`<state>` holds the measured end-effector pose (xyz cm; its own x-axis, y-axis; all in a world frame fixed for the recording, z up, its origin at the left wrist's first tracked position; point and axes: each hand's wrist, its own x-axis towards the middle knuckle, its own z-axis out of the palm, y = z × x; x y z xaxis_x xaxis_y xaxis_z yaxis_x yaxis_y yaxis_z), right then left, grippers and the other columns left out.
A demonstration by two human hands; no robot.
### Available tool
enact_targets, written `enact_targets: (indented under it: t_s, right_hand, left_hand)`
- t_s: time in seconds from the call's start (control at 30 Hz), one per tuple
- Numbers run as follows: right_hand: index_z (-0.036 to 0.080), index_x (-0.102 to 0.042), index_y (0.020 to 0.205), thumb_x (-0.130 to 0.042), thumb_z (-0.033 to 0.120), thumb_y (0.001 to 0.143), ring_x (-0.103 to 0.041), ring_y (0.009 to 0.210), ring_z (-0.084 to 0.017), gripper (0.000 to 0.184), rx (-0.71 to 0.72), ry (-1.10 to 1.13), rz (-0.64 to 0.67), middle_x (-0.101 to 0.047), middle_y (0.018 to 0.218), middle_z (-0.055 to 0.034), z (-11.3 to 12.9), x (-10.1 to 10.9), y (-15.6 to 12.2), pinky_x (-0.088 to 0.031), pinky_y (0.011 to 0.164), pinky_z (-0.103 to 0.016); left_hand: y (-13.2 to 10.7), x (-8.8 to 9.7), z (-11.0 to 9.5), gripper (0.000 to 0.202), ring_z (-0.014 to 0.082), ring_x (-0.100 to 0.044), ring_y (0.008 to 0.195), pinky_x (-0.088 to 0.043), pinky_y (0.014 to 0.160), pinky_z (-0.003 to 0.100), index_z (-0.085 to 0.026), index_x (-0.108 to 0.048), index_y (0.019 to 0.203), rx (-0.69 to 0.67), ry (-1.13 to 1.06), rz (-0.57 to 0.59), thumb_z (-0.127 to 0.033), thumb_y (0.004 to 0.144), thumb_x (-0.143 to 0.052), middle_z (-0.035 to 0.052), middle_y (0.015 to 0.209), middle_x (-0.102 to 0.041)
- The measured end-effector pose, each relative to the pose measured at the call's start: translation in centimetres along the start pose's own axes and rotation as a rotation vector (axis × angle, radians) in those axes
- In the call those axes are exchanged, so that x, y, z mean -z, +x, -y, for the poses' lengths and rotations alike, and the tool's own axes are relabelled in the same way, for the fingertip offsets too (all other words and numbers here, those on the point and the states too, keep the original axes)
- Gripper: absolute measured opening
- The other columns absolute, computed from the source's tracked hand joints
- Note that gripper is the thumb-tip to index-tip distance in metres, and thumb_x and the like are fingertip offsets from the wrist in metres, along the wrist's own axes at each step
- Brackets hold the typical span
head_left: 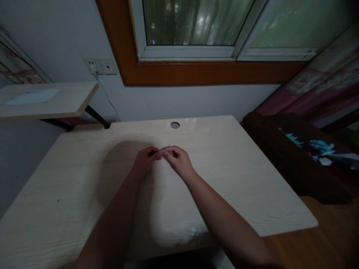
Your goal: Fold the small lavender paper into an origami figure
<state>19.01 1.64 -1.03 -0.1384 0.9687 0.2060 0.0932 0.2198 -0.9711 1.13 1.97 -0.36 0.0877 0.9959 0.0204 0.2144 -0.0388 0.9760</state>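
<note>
My left hand (146, 160) and my right hand (178, 160) meet over the middle of a pale wooden desk (238, 179). Both have their fingers curled and pinched together at the fingertips. Between them sits a small pale pinkish object (162, 153), too small and dim to name. Both forearms reach in from the bottom edge of the view. The hands rest on or just above the desk top.
A round cable hole (175, 124) is at the desk's far edge. A raised shelf (56, 101) with a white sheet (33, 96) stands at the left. Wall sockets (100, 66) and a window (196, 26) lie behind. A dark wooden piece of furniture (294, 160) holding clutter stands at the right.
</note>
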Motion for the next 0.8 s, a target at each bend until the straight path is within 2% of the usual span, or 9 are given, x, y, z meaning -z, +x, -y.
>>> enact_targets:
  t_s: [0.3, 0.6, 0.8]
  right_hand:
    - [0.021, -0.073, 0.088, -0.069, 0.047, 0.083, -0.066, 0.075, -0.019, 0.027, -0.035, 0.018, 0.0, -0.074, 0.085, -0.006, 0.11, -0.15, -0.02, -0.053, 0.072, -0.031]
    - [0.019, -0.072, 0.085, -0.071, 0.045, 0.08, -0.063, 0.071, -0.016, 0.026, -0.096, 0.158, -0.037, -0.072, 0.079, -0.0032, -0.15, 0.11, 0.27, -0.051, 0.07, -0.029]
    - [0.02, -0.072, 0.085, -0.07, 0.045, 0.081, -0.064, 0.071, -0.016, 0.025, -0.088, 0.122, 0.019, -0.072, 0.079, -0.0031, -0.15, 0.08, 0.23, -0.051, 0.07, -0.028]
  left_hand:
    - [0.11, -0.06, 0.01, 0.026, 0.017, -0.068, 0.068, -0.054, 0.068, 0.028, -0.019, -0.071, 0.082, -0.018, -0.021, -0.006, -0.045, 0.079, -0.071, 0.0015, 0.071, -0.073]
    - [0.01, -0.08, 0.28, 0.025, 0.0184, -0.068, 0.075, -0.055, 0.074, 0.03, -0.018, -0.071, 0.084, -0.026, -0.058, 0.102, -0.042, 0.078, -0.072, 0.0034, 0.079, -0.073]
    - [-0.21, -0.09, -0.26, 0.023, 0.0169, -0.065, 0.073, -0.051, 0.07, 0.027, -0.019, -0.07, 0.084, -0.111, 0.076, 0.057, -0.042, 0.081, -0.068, 0.0018, 0.077, -0.071]
